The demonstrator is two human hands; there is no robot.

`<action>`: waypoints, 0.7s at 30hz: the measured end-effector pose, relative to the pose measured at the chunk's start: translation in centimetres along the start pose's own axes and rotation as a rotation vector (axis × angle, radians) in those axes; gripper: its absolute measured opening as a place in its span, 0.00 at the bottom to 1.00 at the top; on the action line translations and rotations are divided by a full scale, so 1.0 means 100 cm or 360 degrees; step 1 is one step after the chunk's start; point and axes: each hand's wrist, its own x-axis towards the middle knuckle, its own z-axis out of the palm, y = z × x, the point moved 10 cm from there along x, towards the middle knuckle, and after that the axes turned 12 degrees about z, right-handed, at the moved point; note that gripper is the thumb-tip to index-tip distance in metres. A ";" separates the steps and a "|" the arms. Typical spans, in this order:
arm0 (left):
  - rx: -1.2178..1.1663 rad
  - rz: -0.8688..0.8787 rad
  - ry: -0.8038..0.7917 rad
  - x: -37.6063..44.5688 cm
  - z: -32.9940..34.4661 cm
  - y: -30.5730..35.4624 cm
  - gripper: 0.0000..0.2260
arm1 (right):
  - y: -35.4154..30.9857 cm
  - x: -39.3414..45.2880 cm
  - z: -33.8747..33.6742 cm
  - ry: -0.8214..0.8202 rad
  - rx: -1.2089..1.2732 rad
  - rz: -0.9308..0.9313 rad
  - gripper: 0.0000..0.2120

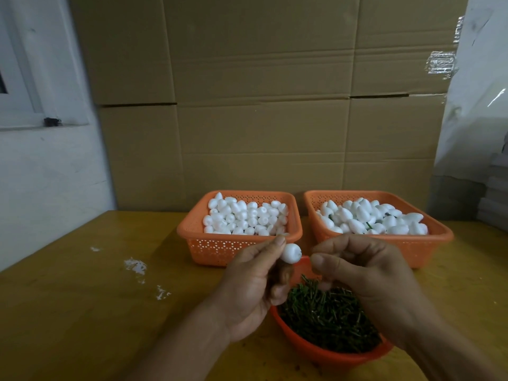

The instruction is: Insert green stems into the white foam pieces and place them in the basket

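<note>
My left hand pinches a white foam piece between thumb and fingers, above the orange bowl of green stems. My right hand is just right of the foam piece, its thumb and fingers curled together; whether a stem is between them is hidden. A small dark spot shows on the foam piece's right end. Behind stand two orange baskets: the left basket holds plain foam pieces, the right basket holds foam pieces with some green stems showing.
The wooden table has white foam crumbs at the left. Stacked cardboard boxes form a wall behind the baskets. A white wall is at left, plastic sheeting at right.
</note>
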 end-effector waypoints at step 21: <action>-0.0007 0.0022 -0.0004 0.000 0.000 0.001 0.13 | -0.003 -0.001 -0.009 0.0323 -0.0588 -0.0236 0.10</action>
